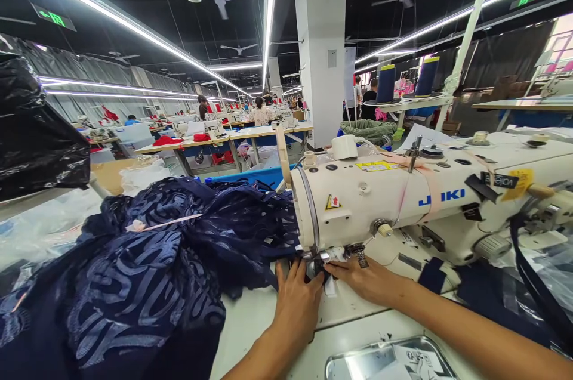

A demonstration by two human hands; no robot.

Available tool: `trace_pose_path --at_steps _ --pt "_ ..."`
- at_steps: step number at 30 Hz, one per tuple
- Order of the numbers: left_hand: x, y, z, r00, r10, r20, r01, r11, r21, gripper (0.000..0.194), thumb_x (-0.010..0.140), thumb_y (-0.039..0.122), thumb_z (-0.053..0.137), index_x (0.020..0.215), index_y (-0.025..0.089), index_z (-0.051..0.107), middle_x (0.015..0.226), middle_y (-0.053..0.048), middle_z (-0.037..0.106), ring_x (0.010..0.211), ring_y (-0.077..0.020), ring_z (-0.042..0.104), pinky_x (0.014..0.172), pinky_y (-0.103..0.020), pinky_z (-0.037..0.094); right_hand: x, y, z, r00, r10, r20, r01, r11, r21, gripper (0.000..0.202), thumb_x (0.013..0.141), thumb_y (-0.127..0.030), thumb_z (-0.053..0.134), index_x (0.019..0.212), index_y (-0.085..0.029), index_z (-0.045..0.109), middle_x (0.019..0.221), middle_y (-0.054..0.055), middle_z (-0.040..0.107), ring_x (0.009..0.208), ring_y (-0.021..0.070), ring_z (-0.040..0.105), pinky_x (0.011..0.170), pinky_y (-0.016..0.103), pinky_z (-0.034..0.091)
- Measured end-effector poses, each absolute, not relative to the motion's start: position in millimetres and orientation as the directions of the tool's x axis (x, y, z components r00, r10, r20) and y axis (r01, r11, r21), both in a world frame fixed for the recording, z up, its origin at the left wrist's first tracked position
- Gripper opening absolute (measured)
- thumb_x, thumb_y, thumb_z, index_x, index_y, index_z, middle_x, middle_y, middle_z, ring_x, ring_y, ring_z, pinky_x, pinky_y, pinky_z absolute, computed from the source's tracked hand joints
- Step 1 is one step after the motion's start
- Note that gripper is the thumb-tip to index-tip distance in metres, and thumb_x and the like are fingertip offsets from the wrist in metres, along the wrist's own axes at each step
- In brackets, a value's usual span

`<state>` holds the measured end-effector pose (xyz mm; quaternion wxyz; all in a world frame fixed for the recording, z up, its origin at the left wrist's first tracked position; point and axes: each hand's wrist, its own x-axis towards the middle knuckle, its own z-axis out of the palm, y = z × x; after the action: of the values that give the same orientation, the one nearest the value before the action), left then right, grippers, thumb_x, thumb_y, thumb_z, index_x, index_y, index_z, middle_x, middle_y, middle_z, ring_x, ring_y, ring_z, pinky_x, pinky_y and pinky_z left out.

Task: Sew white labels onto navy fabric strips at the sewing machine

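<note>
My left hand [298, 299] is beside the needle area of a cream sewing machine [358, 201], its fingers bent down over the edge of the navy fabric [250, 249]. Close by on the right, my right hand [364, 278] has its fingers pressed together, tips at the presser foot [323, 256]; what they pinch is mostly hidden. A small white tag [330, 287] shows just below those fingertips. From the machine, the fabric runs left into a large heap with shiny swirled ribbon patterns [129, 290].
Navy thread cones [385, 85] stand on a rack behind the machine. A metal tray [389, 362] is set into the table near me. Black plastic [40, 129] hangs at the left. Dark cloth pieces [492, 296] lie right. Other people and sewing tables are farther back.
</note>
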<state>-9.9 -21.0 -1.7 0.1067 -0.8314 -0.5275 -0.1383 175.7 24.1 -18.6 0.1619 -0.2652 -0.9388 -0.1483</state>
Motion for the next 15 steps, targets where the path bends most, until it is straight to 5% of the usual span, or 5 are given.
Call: trace_pose_path --at_steps 8,15 --pt "-8.4 -18.0 -10.5 0.424 0.832 0.358 0.905 -0.406 -0.127 0.032 0.078 0.009 0.047 0.104 0.022 0.059 0.106 -0.014 0.059 0.106 -0.0281 0.05 0.09 -0.062 0.029 174.5 26.0 -19.1 -0.804 0.488 0.34 0.558 0.817 0.146 0.05 0.074 0.004 0.034 0.116 -0.013 0.053 0.092 0.012 0.064 0.082 0.0226 0.059 0.072 0.035 0.048" --pt "-9.2 -17.6 -21.3 0.468 0.734 0.492 0.879 -0.445 -0.171 0.03 0.077 0.008 0.044 0.1 0.019 0.059 0.098 -0.011 0.062 0.098 -0.0251 0.054 0.092 -0.062 0.025 173.7 28.3 -19.5 -0.783 0.405 0.473 0.537 0.823 0.185 0.045 0.078 -0.001 0.03 0.114 -0.012 0.054 0.09 0.012 0.064 0.077 0.0211 0.058 0.07 0.034 0.045"
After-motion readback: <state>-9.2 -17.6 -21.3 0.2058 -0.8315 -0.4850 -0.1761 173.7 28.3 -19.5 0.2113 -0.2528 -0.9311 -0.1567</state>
